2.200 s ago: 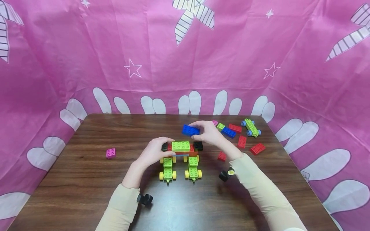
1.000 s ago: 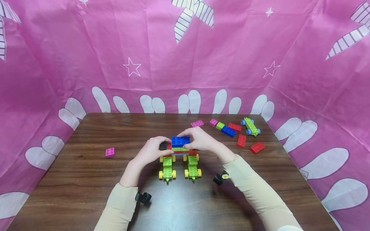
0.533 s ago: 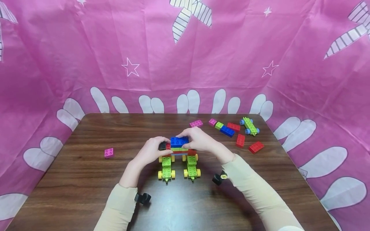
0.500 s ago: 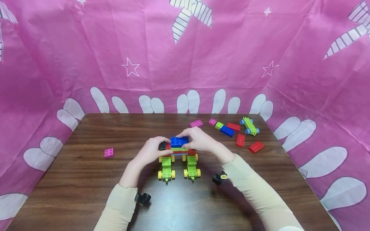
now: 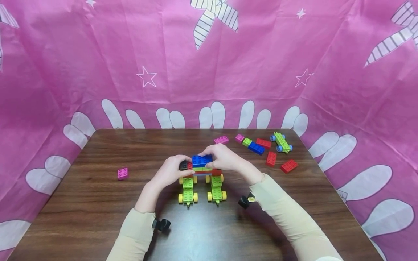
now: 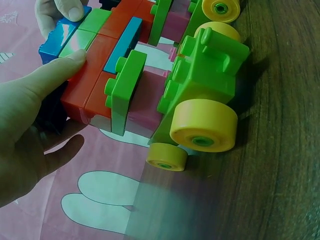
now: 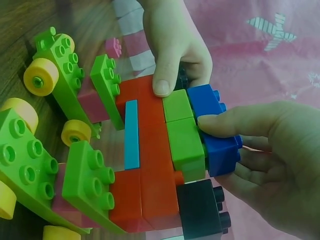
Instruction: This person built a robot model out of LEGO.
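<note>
My right hand [image 5: 225, 157] pinches a blue brick [image 5: 201, 160] on top of two lime-green bricks [image 6: 85, 37]. In the right wrist view a narrow gap with a green stud shows under one end of the blue brick. My left hand [image 5: 168, 170] grips the left end of the build, its thumb on a long red brick [image 7: 152, 135] and its fingers behind, by a black brick [image 5: 183, 165]. The right-end black brick [image 7: 201, 210] is hidden in the head view. Below, two lime wheeled bases [image 5: 188, 195] with yellow wheels stand on the table.
A pink brick [image 5: 122, 173] lies on the table [image 5: 98, 217] at left. At the back right lie another pink brick [image 5: 221, 139], a blue brick [image 5: 256, 148], several red bricks [image 5: 289, 166] and a lime wheeled base [image 5: 282, 142] with blue wheels. A pink curtain [image 5: 183, 65] hangs behind.
My right hand has brought the blue brick left and down onto the lime-green bricks. Over the last second both hands have stayed almost still. My left hand has kept its grip.
</note>
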`<state>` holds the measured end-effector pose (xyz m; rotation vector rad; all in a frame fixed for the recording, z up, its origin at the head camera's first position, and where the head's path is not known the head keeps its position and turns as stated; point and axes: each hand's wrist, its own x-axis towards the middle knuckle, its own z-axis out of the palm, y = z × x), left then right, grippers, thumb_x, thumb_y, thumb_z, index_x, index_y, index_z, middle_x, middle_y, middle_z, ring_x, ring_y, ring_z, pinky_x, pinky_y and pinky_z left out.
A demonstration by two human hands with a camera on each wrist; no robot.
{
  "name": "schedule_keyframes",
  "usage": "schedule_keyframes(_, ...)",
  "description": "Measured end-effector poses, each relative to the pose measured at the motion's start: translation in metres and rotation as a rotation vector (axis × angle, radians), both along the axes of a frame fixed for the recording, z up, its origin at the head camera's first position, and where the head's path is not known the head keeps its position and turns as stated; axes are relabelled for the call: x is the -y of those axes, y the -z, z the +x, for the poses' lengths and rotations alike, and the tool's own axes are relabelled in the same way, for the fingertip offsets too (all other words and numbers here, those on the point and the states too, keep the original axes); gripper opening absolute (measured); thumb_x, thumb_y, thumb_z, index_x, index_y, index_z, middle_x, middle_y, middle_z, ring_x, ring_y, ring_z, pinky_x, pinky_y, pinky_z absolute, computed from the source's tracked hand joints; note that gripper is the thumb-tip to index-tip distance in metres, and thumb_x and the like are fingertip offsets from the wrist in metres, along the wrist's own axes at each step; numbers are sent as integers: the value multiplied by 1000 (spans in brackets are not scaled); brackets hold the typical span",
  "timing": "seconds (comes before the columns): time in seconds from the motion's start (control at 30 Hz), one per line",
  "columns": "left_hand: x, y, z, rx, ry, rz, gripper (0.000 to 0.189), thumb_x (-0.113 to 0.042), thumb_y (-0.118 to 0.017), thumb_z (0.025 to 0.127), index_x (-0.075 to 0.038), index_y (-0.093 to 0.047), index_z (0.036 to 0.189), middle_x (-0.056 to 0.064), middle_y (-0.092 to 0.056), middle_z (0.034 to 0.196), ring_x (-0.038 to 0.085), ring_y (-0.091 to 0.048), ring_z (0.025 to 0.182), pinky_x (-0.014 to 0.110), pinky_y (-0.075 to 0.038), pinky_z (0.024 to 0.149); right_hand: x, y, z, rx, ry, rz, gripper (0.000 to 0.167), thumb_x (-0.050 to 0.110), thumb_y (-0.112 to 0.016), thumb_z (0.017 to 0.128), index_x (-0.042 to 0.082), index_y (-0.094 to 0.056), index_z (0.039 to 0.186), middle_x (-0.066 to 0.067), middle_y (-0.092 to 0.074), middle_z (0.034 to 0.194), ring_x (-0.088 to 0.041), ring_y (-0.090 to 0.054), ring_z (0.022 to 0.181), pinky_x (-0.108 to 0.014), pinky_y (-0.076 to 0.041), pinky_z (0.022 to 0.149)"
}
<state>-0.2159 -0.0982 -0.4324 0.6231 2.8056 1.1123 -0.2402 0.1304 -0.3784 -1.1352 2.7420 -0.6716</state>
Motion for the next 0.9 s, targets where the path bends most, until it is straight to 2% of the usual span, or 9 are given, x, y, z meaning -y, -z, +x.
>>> schedule_keyframes(0.3,0,-2,2,-5,-7,-12,46,-33,-76,85,-9,-65,122,8,-66,122,26,-60,111,47,-51,99,1,-2,0,42,22,-15,41,15,-79,82,6,-70,121,-8,-73,112,-16,-62,84,-24,-53,74)
schedule_keyframes(0.57,-1,-2,3,-1,-9,-20,45,-33,-76,85,-10,-65,122,8,-66,122,26,-60,111,47,-51,99,1,0,2,16,1,0,43,16,-78,82,7,-68,123,-8,-71,114,-20,-64,99,-30,-55,85)
schedule_keyframes(0.67,-1,-2,2,-6,-9,-19,45,-33,-76,85,-10,-65,122,8,-66,122,26,-60,112,47,-51,99,1,0,3,5,8,-1,43,15,-78,82,7,-69,123,-8,-71,114,-21,-64,99,-32,-55,86)
schedule_keyframes(0.9,-2,-2,2,-3,-7,-21,46,-33,-77,85,-10,-65,122,8,-66,122,25,-60,110,46,-52,98,1,-3,4,41,37,-16,42,14,-79,81,6,-69,121,-10,-71,116,-23,-66,101,-33,-56,86)
